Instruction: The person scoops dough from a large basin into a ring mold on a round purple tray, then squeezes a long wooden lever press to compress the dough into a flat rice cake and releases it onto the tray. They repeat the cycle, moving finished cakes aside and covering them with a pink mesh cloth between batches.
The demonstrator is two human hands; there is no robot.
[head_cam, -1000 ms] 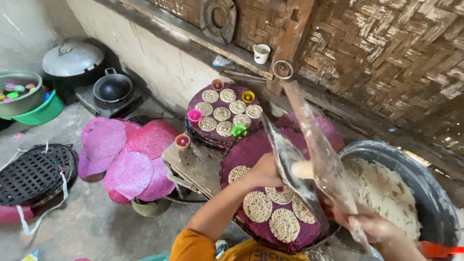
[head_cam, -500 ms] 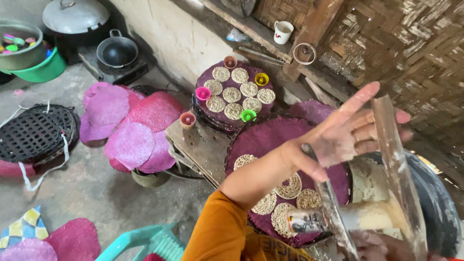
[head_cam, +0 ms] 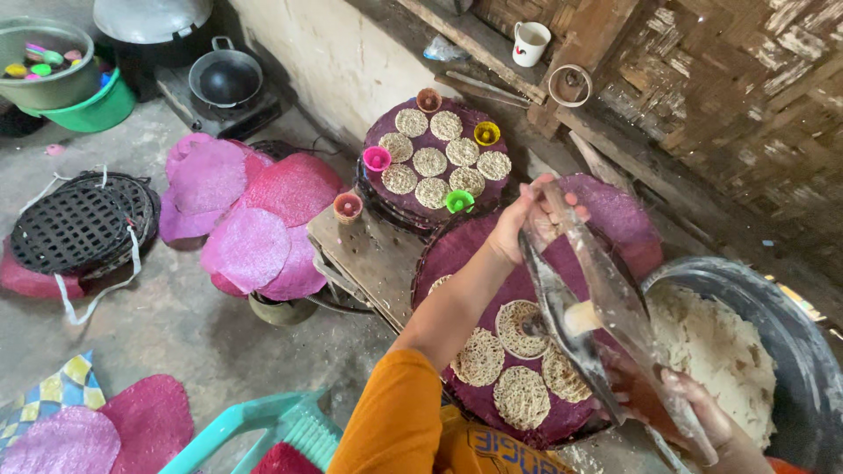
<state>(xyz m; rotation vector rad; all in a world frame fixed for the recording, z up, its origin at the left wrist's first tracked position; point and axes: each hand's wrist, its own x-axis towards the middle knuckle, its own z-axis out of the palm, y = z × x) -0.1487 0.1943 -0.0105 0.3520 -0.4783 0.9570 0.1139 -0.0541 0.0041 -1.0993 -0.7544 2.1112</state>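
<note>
Plastic bag [head_cam: 606,298]: clear, floury, stretched slantwise above the near purple tray [head_cam: 474,254], a pale lump of dough inside.
Left hand [head_cam: 527,219]: fingers pinched shut on the bag's upper end.
Right hand [head_cam: 694,412]: closed around the bag's lower end, beside the dark basin [head_cam: 790,325] of dough.
Tray: carries lacy noodle rounds [head_cam: 520,397].
Beyond: second tray [head_cam: 386,140] with rounds and small coloured cups.

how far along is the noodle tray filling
Done: far tray holds seven noodle rounds. In hand: near tray has about four; left hand and right hand hold a clear plastic bag. Left: bare tray space, and dough in the basin.
</note>
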